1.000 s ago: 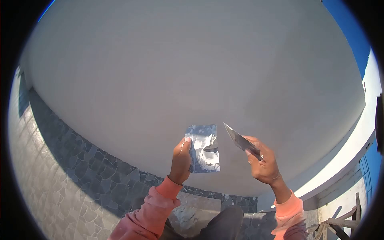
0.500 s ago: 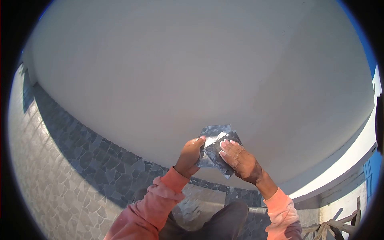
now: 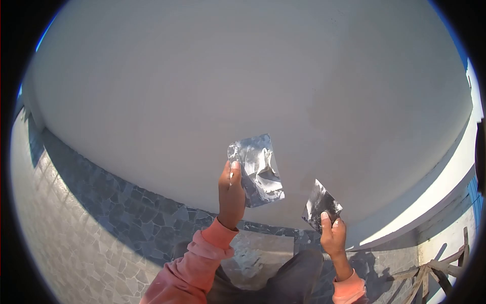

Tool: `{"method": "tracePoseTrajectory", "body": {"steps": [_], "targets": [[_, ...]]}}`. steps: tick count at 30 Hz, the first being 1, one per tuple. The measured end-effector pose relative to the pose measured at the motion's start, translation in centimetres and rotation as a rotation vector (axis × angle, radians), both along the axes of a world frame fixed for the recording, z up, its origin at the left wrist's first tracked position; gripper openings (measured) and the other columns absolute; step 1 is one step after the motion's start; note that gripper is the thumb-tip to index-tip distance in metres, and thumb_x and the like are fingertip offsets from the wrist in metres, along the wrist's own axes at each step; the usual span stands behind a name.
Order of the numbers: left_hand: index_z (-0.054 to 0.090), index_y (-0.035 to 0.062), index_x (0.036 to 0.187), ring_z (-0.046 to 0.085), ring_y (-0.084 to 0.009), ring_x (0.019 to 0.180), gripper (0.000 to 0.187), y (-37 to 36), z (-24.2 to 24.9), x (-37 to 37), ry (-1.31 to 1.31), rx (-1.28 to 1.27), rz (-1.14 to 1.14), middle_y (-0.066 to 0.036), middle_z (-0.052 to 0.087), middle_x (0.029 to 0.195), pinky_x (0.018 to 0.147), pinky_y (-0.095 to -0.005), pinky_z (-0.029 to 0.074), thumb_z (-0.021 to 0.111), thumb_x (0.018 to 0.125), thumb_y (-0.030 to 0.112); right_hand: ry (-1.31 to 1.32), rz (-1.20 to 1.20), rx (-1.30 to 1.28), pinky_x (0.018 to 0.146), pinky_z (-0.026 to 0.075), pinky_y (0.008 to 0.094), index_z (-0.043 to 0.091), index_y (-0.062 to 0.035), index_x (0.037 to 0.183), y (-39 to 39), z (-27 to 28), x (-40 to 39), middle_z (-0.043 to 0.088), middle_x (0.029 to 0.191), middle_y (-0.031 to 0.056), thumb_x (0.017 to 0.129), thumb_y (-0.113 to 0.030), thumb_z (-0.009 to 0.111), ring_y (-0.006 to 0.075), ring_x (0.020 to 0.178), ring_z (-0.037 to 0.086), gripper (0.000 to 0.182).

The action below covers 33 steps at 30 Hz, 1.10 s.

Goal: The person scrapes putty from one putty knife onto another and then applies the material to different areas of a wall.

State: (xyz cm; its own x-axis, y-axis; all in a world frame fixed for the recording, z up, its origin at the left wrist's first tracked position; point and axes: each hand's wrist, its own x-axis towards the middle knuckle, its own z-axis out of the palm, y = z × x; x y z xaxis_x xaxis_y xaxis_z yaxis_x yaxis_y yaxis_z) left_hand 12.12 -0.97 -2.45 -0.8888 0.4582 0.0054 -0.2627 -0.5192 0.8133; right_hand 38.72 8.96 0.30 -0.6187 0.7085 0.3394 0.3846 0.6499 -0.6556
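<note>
My left hand [image 3: 233, 195] grips a wide metal putty scraper [image 3: 251, 187] by its left edge, the thumb lying over its face. White putty [image 3: 265, 161] is heaped and smeared across that face. Lower to the right, my right hand [image 3: 334, 237] pinches a smaller, darker putty scraper [image 3: 320, 199] near its bottom corner, with white smears on it and its tip pointing up. The two scrapers are apart. Both are held in front of a smooth grey wall [image 3: 202, 81], which carries a darker patch toward its right side.
Stone-patterned paving [image 3: 114, 202] runs along the wall's foot, partly in sunlight. A pale, smeared board [image 3: 258, 253] lies on the ground by my legs [image 3: 291, 276]. At the lower right stands a frame of wooden poles [image 3: 425, 271]. A white ledge [image 3: 400, 223] curves along the right.
The scrapers were together, the right one over the left one. Now my right hand has drawn its scraper down to the right, and my left hand has lifted and turned its own.
</note>
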Motion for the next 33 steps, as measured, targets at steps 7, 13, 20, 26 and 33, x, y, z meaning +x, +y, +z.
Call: {"method": "tracePoseTrajectory", "body": {"steps": [7, 13, 20, 26, 33], "targets": [[0.052, -0.0005, 0.098, 0.033, -0.0058, 0.069, 0.027, 0.1, 0.4, 3.8, 0.393, 0.025, 0.15, 0.004, 0.041, 0.077, 0.058, -0.0237, 0.03, 0.047, 0.107, 0.025, 0.508, -0.252, -0.339, 0.057, 0.042, 0.0312, 0.059, 0.0045, 0.1, -9.1, -3.9, -3.9, 0.058, 0.072, 0.005, 0.097, -0.015, 0.057, 0.0129, 0.063, 0.053, 0.02], [0.054, -0.0014, 0.102, 0.043, -0.0084, 0.069, 0.022, -1.3, -1.1, 5.8, 0.671, -0.045, 0.139, -0.001, 0.05, 0.078, 0.059, -0.0262, 0.036, 0.046, 0.106, 0.019, 0.702, -0.319, -0.625, 0.053, 0.034, 0.0245, 0.057, 0.0011, 0.095, -10.6, -2.1, -5.7, 0.05, 0.069, -0.0028, 0.099, -0.013, 0.057, 0.0043, 0.06, 0.043, 0.015], [0.058, -0.0039, 0.116, 0.042, -0.0088, 0.061, 0.035, -3.9, -1.4, 7.7, 1.039, -0.154, 0.052, -0.001, 0.05, 0.072, 0.055, -0.027, 0.035, 0.044, 0.106, 0.027, 0.77, -0.22, -0.673, 0.058, 0.038, 0.0241, 0.059, 0.0017, 0.097, -9.9, -3.6, -6.2, 0.056, 0.074, -0.0025, 0.098, -0.013, 0.058, 0.0047, 0.064, 0.047, 0.015], [0.056, 0.0005, 0.133, 0.053, -0.0207, 0.061, 0.035, -5.7, 0.6, 7.4, 1.163, -0.228, -0.19, -0.015, 0.062, 0.082, 0.059, -0.0314, 0.044, 0.046, 0.103, 0.015, 0.838, -0.102, -0.669, 0.066, 0.041, 0.022, 0.061, 0.0016, 0.109, -9.6, -3.3, -6.2, 0.06, 0.086, -0.0031, 0.098, -0.011, 0.057, 0.0032, 0.075, 0.05, 0.017], [0.056, -0.0013, 0.132, 0.06, -0.0296, 0.069, 0.036, -6.9, 0.4, 7.7, 1.088, -0.337, -0.208, -0.019, 0.064, 0.086, 0.067, -0.0387, 0.049, 0.043, 0.103, 0.017, 0.773, -0.055, -0.532, 0.058, 0.044, 0.0283, 0.059, 0.003, 0.102, -9.7, -2.1, -5.4, 0.062, 0.078, 0.0041, 0.097, -0.011, 0.057, 0.0097, 0.064, 0.054, 0.015]]}}
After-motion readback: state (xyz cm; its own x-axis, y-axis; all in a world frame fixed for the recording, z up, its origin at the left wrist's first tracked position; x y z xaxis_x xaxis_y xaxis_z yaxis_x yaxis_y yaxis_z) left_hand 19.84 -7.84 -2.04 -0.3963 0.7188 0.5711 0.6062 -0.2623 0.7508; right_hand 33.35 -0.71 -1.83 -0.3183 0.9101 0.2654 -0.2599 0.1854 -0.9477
